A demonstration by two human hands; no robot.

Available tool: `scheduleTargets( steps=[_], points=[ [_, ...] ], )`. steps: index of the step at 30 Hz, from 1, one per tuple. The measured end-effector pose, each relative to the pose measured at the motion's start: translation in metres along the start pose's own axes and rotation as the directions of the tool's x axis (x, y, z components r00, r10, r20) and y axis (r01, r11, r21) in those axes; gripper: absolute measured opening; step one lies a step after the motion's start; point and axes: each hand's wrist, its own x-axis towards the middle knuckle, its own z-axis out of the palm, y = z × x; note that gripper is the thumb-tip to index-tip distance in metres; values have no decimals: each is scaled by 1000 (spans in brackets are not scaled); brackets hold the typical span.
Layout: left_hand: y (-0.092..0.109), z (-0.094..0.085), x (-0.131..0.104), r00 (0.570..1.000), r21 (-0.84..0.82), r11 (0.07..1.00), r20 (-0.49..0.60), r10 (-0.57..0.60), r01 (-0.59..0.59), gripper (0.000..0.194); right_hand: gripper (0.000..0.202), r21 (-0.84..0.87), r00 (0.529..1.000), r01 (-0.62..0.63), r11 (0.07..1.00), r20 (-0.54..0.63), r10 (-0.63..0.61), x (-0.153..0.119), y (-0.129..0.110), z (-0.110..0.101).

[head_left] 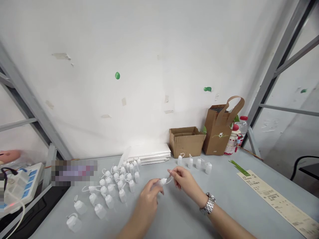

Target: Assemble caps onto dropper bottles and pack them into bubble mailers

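My left hand (pixel 149 196) is closed around a small white squeeze bottle (pixel 162 182), its nozzle tilted to the right. From that bottle a thin cap strap curves towards my right hand (pixel 183 179), which is just beside the nozzle. The right thumb and index finger are pinched together; whatever is between them is too small to make out. To the left of my hands, several similar translucent bottles (pixel 109 201) with looped cap straps stand in loose rows. A few more bottles (pixel 198 163) are lined up at the back, right of centre.
White flat packets (pixel 147 154) are stacked by the wall, next to an open cardboard box (pixel 186 146) and a brown paper bag (pixel 216 136). A drink bottle (pixel 243 127) is behind the bag. Paper strip (pixel 276 199) lies right; power strip (pixel 30 186) sits left.
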Motion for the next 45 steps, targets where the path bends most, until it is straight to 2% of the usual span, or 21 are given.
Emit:
scheduleTargets(
  steps=[4,9,12,22,24,27,30,33,38,45],
  points=[
    [2,-4,4,997,-124,990,-32,-64,59,34,43,235,1000,25,972,-3,-25,4,-5,-9],
    [3,0,3,980,-190,963,-21,-200,192,17,40,357,998,11,934,-63,13,2,-5,-5],
    [3,1,3,973,-204,953,-10,-230,223,12,40,349,993,10,937,-111,30,2,-5,-4],
    [5,1,2,962,-219,937,91,-259,273,11,36,291,989,-8,957,-141,51,0,-6,0],
    [4,2,1,961,-222,935,90,-262,276,10,37,276,984,11,961,-174,39,0,-6,-1],
    [0,5,2,942,-243,911,55,-331,334,7,36,251,976,48,967,-216,8,-1,-9,-4],
    [-5,8,3,927,-303,881,32,-373,364,24,36,220,979,61,974,-205,-15,-2,-10,-4],
    [-7,8,3,948,-285,907,11,-319,309,42,36,185,985,50,982,-174,-18,-2,-7,0],
    [0,4,2,990,-183,974,-15,-137,132,34,35,151,985,58,987,-168,-32,0,-1,3],
    [4,2,2,993,-150,982,-24,-117,112,34,36,127,993,45,991,-113,-30,-1,-1,3]
  ],
)
